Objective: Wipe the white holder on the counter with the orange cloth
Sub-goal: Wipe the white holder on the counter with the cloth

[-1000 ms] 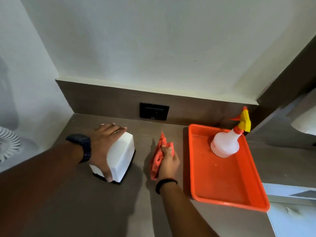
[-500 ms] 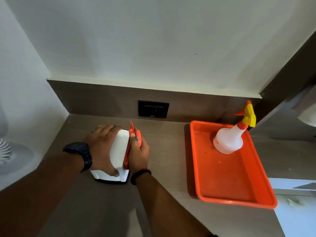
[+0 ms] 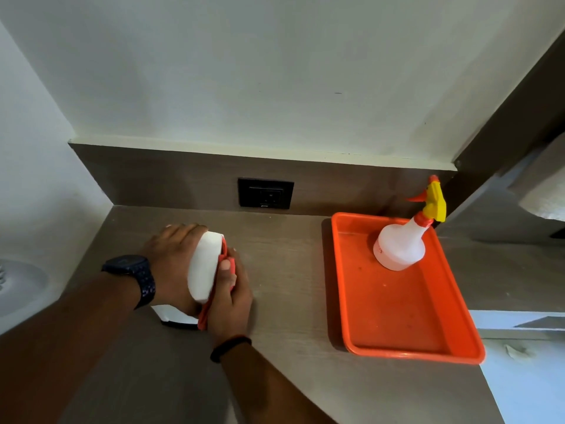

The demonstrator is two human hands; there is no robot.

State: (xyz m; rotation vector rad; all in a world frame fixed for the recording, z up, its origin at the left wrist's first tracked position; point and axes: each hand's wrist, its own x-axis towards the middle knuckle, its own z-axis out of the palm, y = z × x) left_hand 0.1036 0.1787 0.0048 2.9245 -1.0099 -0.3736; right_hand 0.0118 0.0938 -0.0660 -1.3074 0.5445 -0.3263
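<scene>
The white holder (image 3: 204,266), a rounded white box on a dark base, stands on the brown counter (image 3: 290,270) left of centre. My left hand (image 3: 171,264) grips its left side and top. My right hand (image 3: 230,296) presses the orange cloth (image 3: 226,258) flat against the holder's right face. Only thin strips of the cloth show, along the holder's right edge and below my palm. The holder's lower front corner peeks out under my hands.
An orange tray (image 3: 397,316) lies on the counter to the right, with a white spray bottle (image 3: 400,246) standing at its far end. A black wall socket (image 3: 265,193) sits in the backsplash. The counter's edge drops off at the far right.
My right hand carried the cloth left from the open counter onto the holder's right face and has since slid down it. My left hand kept its hold.
</scene>
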